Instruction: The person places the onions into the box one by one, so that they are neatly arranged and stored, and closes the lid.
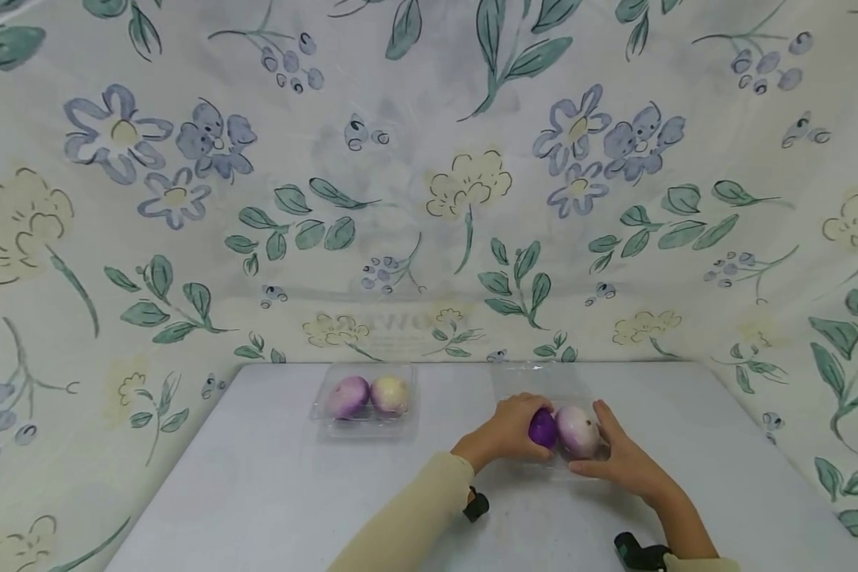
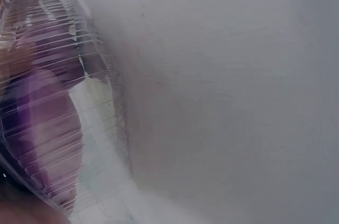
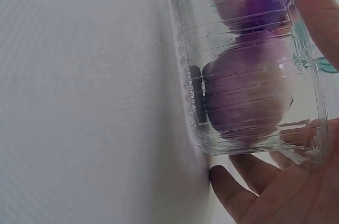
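At the right of the table a clear plastic clamshell box [image 3: 249,147] holds a dark purple onion [image 1: 543,430] and a paler purple-white onion [image 1: 578,431]. My left hand [image 1: 513,430] grips the dark onion from the left, its fingers behind and thumb in front. On the right, my right hand [image 1: 624,454] holds the box's end, thumb along the front and fingers spread round the end and back. Through the ribbed wall in the right wrist view, both onions lie side by side. The left wrist view catches only the box wall with a blurred onion [image 2: 53,134] behind it.
Farther left on the white table [image 1: 272,492] stands another clear clamshell box [image 1: 365,429]. It contains a purple onion [image 1: 348,397] and a yellowish onion [image 1: 389,396]. A flowered cloth [image 1: 415,199] hangs behind the table and down its sides.
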`<state>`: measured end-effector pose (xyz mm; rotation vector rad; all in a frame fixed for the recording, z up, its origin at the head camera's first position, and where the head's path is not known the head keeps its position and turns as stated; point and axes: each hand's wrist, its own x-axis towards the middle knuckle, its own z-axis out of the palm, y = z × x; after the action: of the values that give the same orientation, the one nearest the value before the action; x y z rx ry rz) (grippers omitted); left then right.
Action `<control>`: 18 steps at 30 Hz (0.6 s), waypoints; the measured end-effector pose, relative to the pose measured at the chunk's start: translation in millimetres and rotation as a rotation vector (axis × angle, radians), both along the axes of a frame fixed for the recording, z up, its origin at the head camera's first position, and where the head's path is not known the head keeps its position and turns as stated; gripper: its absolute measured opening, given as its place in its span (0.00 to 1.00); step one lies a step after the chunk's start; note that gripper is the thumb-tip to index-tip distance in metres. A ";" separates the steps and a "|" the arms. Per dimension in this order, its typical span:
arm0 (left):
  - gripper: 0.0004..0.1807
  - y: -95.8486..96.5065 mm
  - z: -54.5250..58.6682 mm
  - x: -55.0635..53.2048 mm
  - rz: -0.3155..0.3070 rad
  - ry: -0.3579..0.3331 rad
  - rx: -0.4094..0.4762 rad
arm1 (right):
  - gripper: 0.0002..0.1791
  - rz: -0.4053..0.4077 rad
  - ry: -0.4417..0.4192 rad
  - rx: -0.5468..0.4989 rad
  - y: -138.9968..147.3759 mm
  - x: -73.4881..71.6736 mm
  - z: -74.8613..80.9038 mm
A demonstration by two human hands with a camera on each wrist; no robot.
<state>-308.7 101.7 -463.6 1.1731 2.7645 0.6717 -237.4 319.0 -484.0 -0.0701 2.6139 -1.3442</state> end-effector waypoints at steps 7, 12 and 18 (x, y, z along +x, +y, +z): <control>0.36 -2.9 1.5 -0.7 0.030 -0.027 0.002 | 0.70 0.009 0.027 -0.018 -0.6 -3.1 -0.3; 0.34 -0.3 -1.8 -0.8 0.028 -0.008 -0.014 | 0.70 0.012 0.024 -0.044 0.7 -1.0 0.0; 0.35 -0.1 -2.4 0.8 0.029 -0.018 0.018 | 0.69 0.005 0.019 -0.054 0.3 0.9 1.0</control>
<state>-307.9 101.6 -465.9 1.1263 2.7717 0.7072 -236.6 319.3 -483.0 -0.0974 2.5910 -1.4197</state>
